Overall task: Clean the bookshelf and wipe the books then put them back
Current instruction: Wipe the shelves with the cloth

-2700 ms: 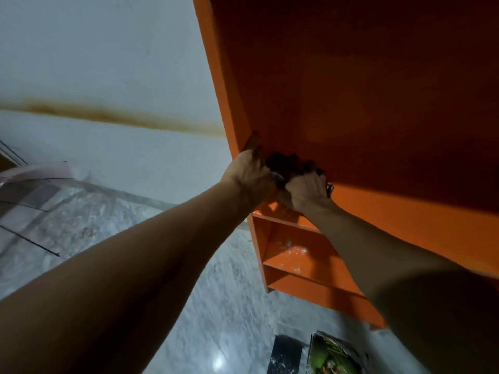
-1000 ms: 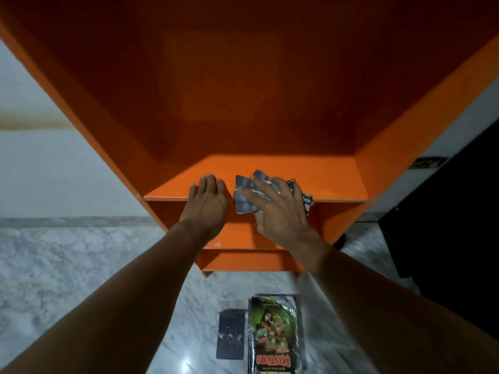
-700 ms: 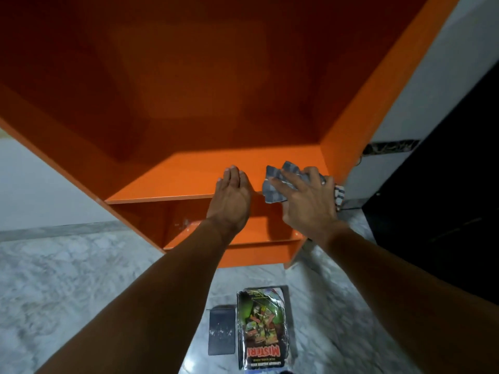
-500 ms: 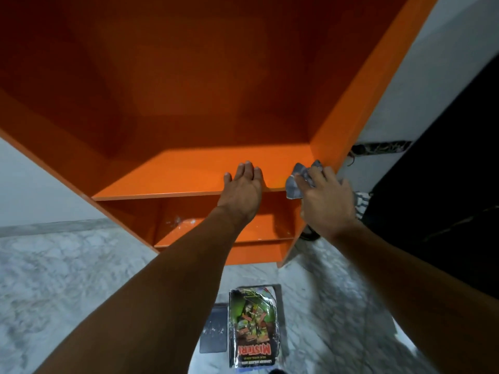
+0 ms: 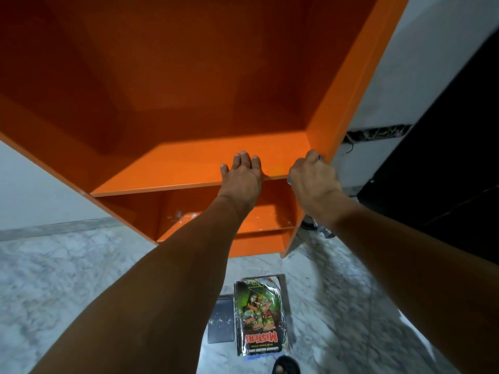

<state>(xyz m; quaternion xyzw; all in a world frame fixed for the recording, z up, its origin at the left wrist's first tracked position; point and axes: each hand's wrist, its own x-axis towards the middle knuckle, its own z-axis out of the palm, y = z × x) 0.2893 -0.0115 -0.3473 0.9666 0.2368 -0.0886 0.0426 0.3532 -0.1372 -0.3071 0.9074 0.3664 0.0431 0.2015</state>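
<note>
Up on the front edge of the shelf board (image 5: 167, 182), the left hand (image 5: 243, 176) lies flat, fingers straight and close together, tips resting on top of the board. Just to the right of it, the right hand (image 5: 314, 179) is balled up in the corner where the board meets the right side panel (image 5: 337, 109) of the orange bookshelf (image 5: 189, 76). Its fingers are curled round a cloth (image 5: 289, 181), but only a grey sliver pokes out by the knuckles, so can't say much about it. One level down, the lower shelf (image 5: 267, 215) has whitish specks toward its left. Way below on the grey marbled floor (image 5: 67, 279) a book (image 5: 258, 317) with a green MISTERI cover lies flat, with a dark flat thing (image 5: 221, 319) just beside it. A sandaled foot (image 5: 286, 369) peeks in at the bottom edge.
</note>
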